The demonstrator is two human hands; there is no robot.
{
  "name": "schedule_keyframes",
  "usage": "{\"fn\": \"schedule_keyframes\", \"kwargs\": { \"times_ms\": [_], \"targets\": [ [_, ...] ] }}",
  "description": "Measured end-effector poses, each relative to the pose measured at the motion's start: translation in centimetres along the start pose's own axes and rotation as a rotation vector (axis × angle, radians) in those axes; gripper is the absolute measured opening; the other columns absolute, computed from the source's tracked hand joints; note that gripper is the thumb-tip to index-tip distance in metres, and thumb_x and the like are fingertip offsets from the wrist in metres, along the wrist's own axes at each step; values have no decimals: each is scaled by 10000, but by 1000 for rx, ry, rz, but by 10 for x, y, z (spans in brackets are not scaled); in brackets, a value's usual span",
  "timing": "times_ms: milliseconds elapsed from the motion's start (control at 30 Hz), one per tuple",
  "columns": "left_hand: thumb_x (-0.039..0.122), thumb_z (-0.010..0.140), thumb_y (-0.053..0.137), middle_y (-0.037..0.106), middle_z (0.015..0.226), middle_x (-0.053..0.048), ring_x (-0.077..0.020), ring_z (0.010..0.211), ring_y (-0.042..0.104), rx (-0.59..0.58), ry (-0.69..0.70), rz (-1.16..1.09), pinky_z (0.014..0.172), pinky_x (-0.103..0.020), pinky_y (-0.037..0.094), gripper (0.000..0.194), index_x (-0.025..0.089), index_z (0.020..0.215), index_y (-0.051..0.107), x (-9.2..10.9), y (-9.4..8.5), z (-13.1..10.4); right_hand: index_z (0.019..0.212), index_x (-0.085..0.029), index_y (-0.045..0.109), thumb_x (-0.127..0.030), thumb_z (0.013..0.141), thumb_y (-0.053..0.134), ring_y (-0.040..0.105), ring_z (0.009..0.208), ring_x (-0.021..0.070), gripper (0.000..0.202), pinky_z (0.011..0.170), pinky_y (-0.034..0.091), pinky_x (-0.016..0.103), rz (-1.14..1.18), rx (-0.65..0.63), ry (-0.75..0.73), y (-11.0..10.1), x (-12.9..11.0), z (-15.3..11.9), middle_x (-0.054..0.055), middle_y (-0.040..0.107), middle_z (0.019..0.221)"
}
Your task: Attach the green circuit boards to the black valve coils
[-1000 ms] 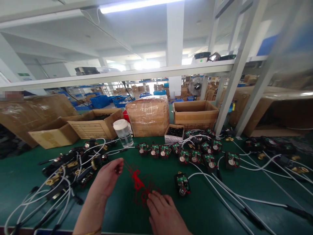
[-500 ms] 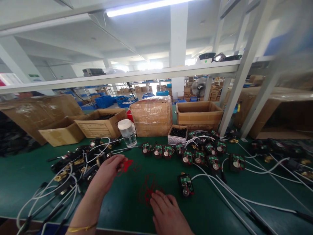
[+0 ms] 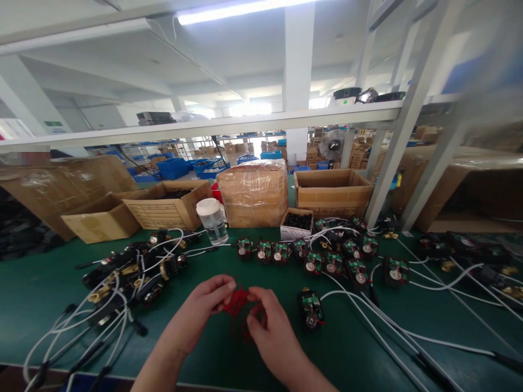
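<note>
Both hands are over the green bench top (image 3: pixel 204 359), close together, working at a tangle of red wires (image 3: pixel 237 301). The wires lie between the 2 sets of fingertips, near the front middle of the bench; their looser loops trail downward toward the right thumb, thin and partly blurred. The left hand (image 3: pixel 210 299) pinches the bundle's left side between thumb and forefinger, other fingers folded under. The right hand (image 3: pixel 267 321) is half curled at the bundle's right side, fingertips on or just beside the strands; cannot tell whether it grips any. Just right of that hand, 1 circuit unit (image 3: pixel 311 310) sits apart, green board face up in a black housing, a white cable (image 3: pixel 351 294) running off rightward. Behind it, more units of the same kind (image 3: pixel 312 263) stand in a loose line and cluster toward the right. Left of the hands: a heap of black and brass assemblies (image 3: pixel 139 275), white cables looped over and around them. At the back, a clear white-lidded jar (image 3: pixel 212 222) stands near a tape-wrapped carton (image 3: pixel 253 193); to the carton's right, a small box of black parts (image 3: pixel 297 222) in front of an open carton (image 3: pixel 333 190).
</note>
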State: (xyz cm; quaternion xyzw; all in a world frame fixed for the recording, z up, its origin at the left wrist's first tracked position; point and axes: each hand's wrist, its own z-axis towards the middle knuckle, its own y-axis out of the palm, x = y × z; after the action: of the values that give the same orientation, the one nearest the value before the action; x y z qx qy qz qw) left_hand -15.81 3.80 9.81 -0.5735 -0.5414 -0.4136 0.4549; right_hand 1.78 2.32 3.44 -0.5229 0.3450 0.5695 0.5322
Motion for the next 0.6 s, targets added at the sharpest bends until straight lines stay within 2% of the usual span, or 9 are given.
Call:
{"fn": "schedule_keyframes", "kwargs": {
  "times_ms": [67,133,200,300,400,500,600],
  "targets": [
    [463,769,767,538,682,63,-78,598,424,-56,-5,-15,566,-198,302,327,165,861,667,5,3,-4,1208,-183,603,-52,778,577,622,905,199,450,801,511,325,63,18,16,1,-8,6,76,622,1107],
    [438,769,767,556,682,57,-77,590,409,-85,-7,-30,555,-201,286,303,160,837,670,10,8,-8,1019,-178,668,-118,797,604,608,844,193,239,755,493,307,102,17,14,-4,-17,10,51,628,974],
    [404,756,769,574,683,51,-81,592,411,-73,-6,-45,559,-206,295,269,158,815,678,13,13,-13,826,-182,667,-176,823,603,577,763,175,64,692,457,285,117,17,21,-15,-23,10,21,598,838],
    [372,735,765,594,681,45,-107,646,480,-32,7,-63,622,-224,363,221,169,777,688,15,26,-17,787,-181,650,-239,841,611,523,713,153,88,660,413,270,150,9,89,-35,-28,5,-4,565,774],
    [368,731,754,690,778,0,-161,769,589,-23,9,-90,724,-265,433,203,177,773,702,13,45,-20,824,-179,645,-283,857,608,485,690,137,115,636,384,256,206,-39,174,-54,-33,-1,-20,553,742],
    [350,726,773,766,946,-63,-228,926,678,-82,-69,-248,855,-326,484,200,183,792,684,9,68,-23,834,-176,647,-299,857,606,442,636,119,132,584,343,243,208,-44,222,-73,-37,-6,-39,521,692],
    [352,752,782,786,982,-96,-263,965,720,-152,-138,-424,920,-386,510,218,186,828,664,4,89,-27,830,-168,661,-290,843,621,435,612,111,128,568,330,241,159,-26,237,-92,-39,-9,-43,516,670]
  ]
}}
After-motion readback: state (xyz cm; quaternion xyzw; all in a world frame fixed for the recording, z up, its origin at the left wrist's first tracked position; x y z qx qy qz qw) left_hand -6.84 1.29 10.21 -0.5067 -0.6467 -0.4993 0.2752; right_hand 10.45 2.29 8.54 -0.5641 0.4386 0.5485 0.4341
